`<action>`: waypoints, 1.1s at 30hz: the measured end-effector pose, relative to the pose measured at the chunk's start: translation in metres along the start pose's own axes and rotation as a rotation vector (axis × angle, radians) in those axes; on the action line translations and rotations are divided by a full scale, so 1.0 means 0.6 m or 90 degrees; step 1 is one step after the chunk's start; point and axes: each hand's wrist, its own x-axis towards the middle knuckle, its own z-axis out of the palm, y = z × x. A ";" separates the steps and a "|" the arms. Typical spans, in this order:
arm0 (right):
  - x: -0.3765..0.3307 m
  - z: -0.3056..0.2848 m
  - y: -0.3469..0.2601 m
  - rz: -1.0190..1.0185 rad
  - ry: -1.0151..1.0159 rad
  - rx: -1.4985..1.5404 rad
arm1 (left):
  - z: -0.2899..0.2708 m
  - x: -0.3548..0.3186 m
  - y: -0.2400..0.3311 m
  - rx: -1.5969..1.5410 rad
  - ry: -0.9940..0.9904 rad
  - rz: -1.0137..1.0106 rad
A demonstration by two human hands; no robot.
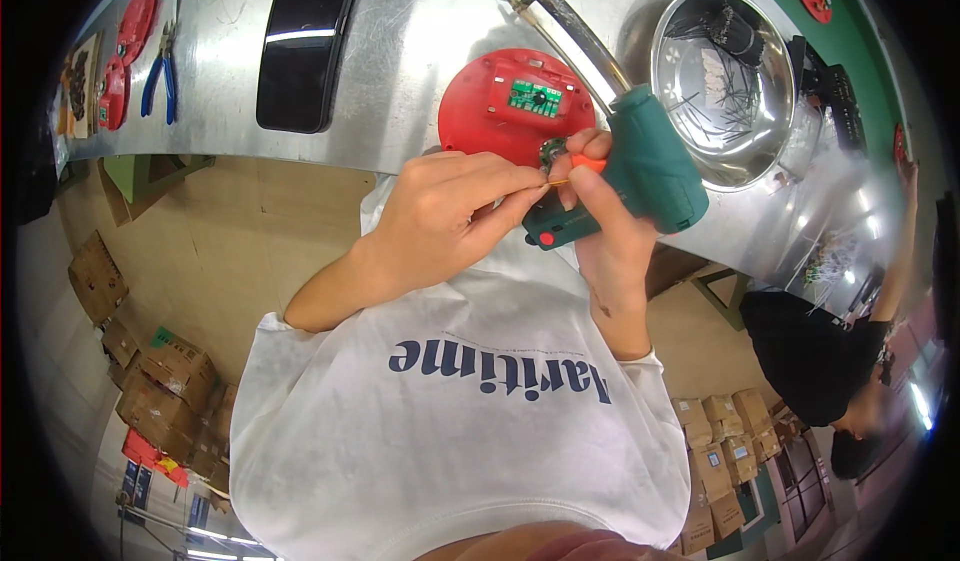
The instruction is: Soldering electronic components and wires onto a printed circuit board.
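Observation:
My right hand (615, 226) is wrapped round the handle of a green soldering gun (655, 166), with a finger by its orange trigger (588, 163). The gun's metal tip points away, up and to the left. Close by, my left hand (445, 206) pinches a thin yellowish wire (558, 182) between thumb and fingertips; its other end reaches my right fingers. Just beyond the fingertips lies a round red plastic housing (470, 106) with a green circuit board (535, 99) set in it. A small greenish part (551, 148) shows at the housing's near edge, partly hidden by my fingers.
A black phone (308, 49) lies on the metal table (395, 51), left of the housing. Blue-handled pliers (160, 81) and more red housings (128, 41) sit farther left. On the right stands a steel bowl (690, 126) of dark wires. Another person (815, 351) works at the far right.

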 end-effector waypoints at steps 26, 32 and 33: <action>-0.029 -0.050 -0.023 -0.031 0.007 -0.111 | 0.032 0.021 -0.033 0.015 0.232 -0.050; -0.064 -0.087 -0.045 0.063 -0.002 -0.280 | 0.032 0.029 -0.030 0.043 0.228 -0.084; -0.068 -0.088 -0.046 0.067 -0.004 -0.283 | 0.032 0.030 -0.028 0.043 0.225 -0.093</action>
